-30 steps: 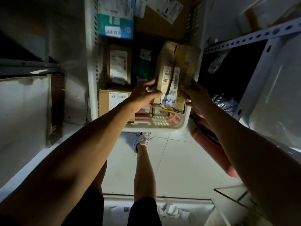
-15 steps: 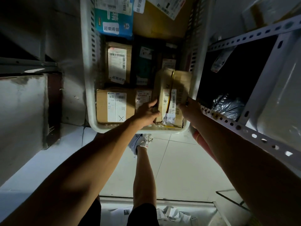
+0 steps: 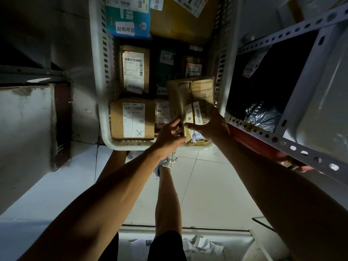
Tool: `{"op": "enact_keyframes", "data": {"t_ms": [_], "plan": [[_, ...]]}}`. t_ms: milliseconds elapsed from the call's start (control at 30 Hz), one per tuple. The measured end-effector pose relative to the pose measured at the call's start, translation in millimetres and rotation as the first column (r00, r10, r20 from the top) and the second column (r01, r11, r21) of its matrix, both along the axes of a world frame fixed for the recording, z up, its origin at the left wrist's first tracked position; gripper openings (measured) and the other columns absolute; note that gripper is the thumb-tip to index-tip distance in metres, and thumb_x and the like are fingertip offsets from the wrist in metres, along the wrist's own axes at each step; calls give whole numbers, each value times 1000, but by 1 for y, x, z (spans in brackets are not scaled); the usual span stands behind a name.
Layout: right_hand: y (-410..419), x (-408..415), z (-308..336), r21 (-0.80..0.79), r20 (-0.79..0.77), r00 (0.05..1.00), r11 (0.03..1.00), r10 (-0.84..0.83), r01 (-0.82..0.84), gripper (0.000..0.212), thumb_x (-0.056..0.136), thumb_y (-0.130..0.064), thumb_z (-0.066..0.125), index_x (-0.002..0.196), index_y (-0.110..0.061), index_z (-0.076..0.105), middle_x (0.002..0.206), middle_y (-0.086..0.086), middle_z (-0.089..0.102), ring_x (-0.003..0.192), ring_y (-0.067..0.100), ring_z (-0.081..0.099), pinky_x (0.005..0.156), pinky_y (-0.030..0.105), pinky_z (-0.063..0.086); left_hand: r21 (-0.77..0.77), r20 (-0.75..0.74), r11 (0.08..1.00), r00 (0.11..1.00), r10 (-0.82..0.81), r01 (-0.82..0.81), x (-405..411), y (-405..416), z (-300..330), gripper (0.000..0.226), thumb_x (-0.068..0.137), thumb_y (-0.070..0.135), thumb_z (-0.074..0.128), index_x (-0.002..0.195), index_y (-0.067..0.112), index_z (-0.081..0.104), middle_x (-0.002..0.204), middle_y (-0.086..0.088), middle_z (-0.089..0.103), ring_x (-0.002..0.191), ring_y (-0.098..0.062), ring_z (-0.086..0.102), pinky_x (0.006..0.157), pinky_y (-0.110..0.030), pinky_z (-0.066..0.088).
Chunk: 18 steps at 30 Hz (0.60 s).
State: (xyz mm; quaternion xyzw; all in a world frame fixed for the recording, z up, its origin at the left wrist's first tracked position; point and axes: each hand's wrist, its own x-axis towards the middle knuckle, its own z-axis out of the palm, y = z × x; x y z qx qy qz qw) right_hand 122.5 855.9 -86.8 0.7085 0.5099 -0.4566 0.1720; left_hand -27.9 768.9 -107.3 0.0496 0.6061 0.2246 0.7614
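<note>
I see the right grip (image 3: 211,127) cupping the parcel (image 3: 194,98) at its near end, the left grip (image 3: 169,136) pinching its edge. Its long axis points straight away from both (deeper into the basket (image 3: 98,72)).

One head-worn view (wide-angle) looks steeply down, close over the carton (image 3: 202,91) and basket (image 3: 130,146).

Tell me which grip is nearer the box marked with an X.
Left. The left grip sits just right of the X box; the right grip is farther right, holding the tilted box.
</note>
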Motion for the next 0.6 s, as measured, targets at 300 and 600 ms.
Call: {"op": "enact_keyframes", "data": {"t_ms": [300,600], "plan": [[-18,-29,0,101,278,948,977,155,-190,142,54,-85,74,156,-8,11,153,15,34,139,35,36,110,47,42,69,20,985,987,-158,157,-18,-14,6,92,82,-12,73,158,21,33,155,-5,47,134,-18,55,105,-39,53],[-7,-37,11,320,342,846,795,410,-515,134,45,-74,84,151,-12,31,142,12,43,125,32,43,105,45,39,-278,-849,382,-40,-527,881,-104,-14,-16,130,53,42,95,160,26,24,166,-19,13,146,-43,21,110,-51,32]]}}
